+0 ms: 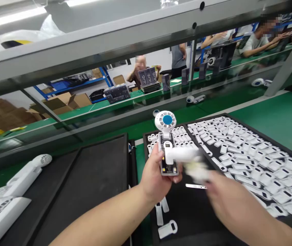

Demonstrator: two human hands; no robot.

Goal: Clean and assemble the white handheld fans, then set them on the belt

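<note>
My left hand point(156, 174) is wrapped round a small white device point(167, 130) with a round vented head, a blue disc and a dark, clear-covered body. The device stands upright, head at the top. To its right, my right hand point(219, 188) is smeared by motion, its fingertips near a blurred pale object point(196, 171). A blurred white piece point(184, 154) reaches across the device's body. Beneath my hands lies a black tray point(192, 212) with a few loose white cover pieces point(168, 229) and a thin white strip point(196, 186).
Many white covers point(253, 157) fill the black tray at the right. Another black tray point(97, 171) is at the left, with white devices point(20, 181) along its left side. A metal beam point(84, 41) crosses above. Several people work behind, near dark boxes point(117, 93).
</note>
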